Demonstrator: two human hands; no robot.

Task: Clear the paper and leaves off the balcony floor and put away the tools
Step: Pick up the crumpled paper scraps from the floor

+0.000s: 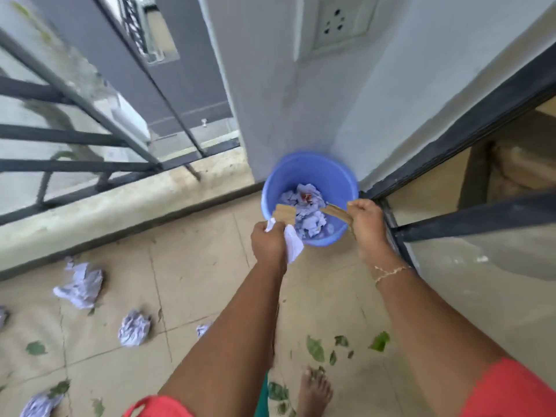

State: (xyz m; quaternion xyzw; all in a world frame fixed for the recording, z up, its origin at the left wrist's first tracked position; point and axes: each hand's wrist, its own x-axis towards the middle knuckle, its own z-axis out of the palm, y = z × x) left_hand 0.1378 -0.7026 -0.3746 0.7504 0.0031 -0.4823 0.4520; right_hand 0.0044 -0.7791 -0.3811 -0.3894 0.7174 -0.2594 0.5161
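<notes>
A blue plastic bucket stands in the balcony corner with crumpled white paper inside. My left hand grips a white sheet of paper and a brown cardboard piece over the bucket's near rim. My right hand grips another brown cardboard strip above the bucket. Crumpled paper balls and green leaves lie scattered on the tiled floor behind my hands.
A black metal railing on a concrete kerb runs along the left. A white wall with a socket plate rises behind the bucket. A black-framed sliding door is on the right. My bare foot stands among leaves.
</notes>
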